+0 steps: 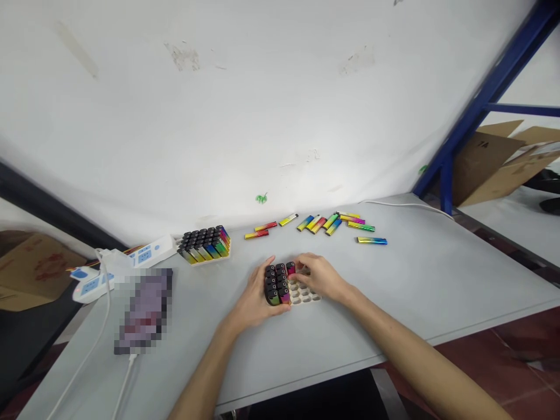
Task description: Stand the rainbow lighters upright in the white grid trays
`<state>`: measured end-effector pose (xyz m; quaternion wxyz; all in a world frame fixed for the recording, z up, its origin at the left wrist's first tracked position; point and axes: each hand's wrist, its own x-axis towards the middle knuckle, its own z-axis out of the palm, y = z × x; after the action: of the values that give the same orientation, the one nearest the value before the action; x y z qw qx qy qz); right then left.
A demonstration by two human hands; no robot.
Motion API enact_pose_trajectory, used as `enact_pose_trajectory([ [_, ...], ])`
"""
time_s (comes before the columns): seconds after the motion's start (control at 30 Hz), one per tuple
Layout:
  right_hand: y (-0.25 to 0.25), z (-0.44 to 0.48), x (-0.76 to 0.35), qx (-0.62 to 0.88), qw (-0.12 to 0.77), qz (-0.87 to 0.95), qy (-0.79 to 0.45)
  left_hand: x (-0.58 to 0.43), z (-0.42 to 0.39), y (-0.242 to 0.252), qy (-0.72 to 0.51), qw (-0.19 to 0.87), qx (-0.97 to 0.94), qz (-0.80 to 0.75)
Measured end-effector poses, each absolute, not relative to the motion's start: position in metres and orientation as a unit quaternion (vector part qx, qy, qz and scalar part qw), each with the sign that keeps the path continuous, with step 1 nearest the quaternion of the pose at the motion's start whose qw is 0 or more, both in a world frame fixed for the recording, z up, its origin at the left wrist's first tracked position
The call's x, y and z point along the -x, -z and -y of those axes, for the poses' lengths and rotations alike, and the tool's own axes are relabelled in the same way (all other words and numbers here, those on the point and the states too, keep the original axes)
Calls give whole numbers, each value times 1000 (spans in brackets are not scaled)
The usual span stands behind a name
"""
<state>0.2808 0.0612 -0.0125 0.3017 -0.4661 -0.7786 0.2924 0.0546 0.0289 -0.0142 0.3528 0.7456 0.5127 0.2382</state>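
Note:
A pale tray with rows of holes (305, 298) lies on the table, its left part filled with upright black-topped lighters (272, 286). My left hand (252, 300) curls around the left side of this block, thumb along the near edge and fingers at the far edge. Over the tray's right part is my right hand (322, 276), its fingers closed at a red lighter (291, 268) in the far row. Open holes show below that hand; its palm hides some of the tray.
A full tray of lighters (205, 245) stands at the back left. Loose colourful lighters (319, 224) lie along the wall. To the left are a power strip (146, 256), a blurred-out phone-like object (144, 312) and white cables. A blue metal frame (446, 181) rises at the right.

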Motion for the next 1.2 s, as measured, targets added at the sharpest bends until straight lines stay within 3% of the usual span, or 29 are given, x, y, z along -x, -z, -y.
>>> enact_pose_trajectory([
  [0.23, 5, -66, -294, 473, 331, 760, -300, -54, -28, 14, -240, 356, -748, -506],
  [0.33, 10, -76, -306, 588, 332, 718, -168, -54, -28, 15, -245, 360, -746, -505],
  [0.5, 24, -91, -327, 724, 235, 649, 8, -54, -28, 15, -247, 360, -746, -503],
  [0.93, 25, -91, -330, 756, 183, 628, -7, -54, -28, 16, -259, 347, -750, -501],
  [1.2, 20, -88, -321, 736, 222, 637, -52, -53, -29, 17, -264, 334, -756, -497],
])
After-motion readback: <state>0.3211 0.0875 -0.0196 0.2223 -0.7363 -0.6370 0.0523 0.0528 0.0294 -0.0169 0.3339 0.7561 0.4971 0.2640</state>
